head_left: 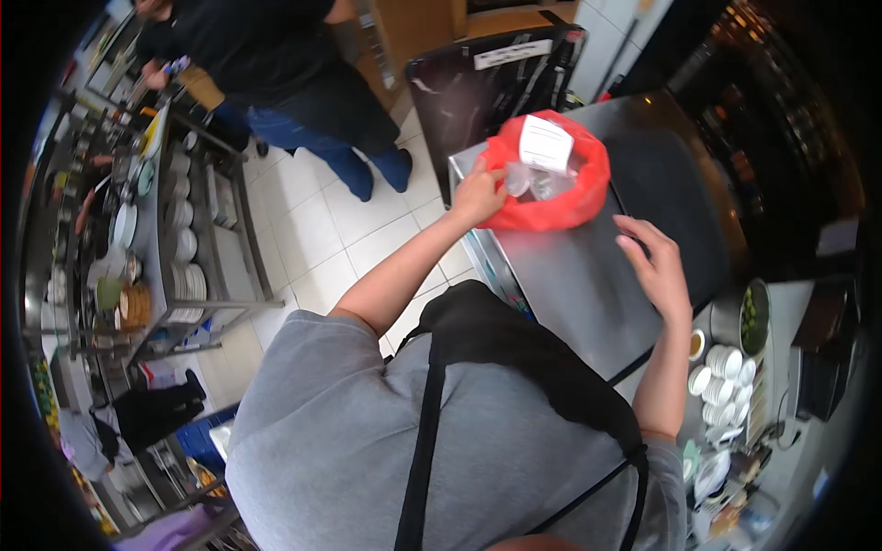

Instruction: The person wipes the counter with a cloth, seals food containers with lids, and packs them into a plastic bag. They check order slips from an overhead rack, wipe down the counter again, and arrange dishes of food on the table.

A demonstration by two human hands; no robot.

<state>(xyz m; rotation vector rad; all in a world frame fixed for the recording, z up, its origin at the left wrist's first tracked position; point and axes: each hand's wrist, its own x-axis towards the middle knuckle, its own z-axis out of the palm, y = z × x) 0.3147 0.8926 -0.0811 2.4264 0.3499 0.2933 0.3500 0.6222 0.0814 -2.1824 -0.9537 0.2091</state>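
A red plastic bag (588, 197) stands with its mouth spread wide on the metal counter (560, 275). Inside it are clear plastic packets or containers (547, 186), whose contents I cannot make out. A white printed slip (546, 144) lies on top at the bag's far side. My left hand (480, 195) is at the bag's left rim, its fingers closed on the red plastic. To the right of the bag, my right hand (654, 262) hovers over the counter, fingers apart, holding nothing.
A black board (496, 87) with a white label stands behind the counter. A person in dark clothes (266, 64) stands at far left, near shelves with stacked plates (188, 280). Small white dishes (721, 381) and a metal pot (753, 317) of green items are at right.
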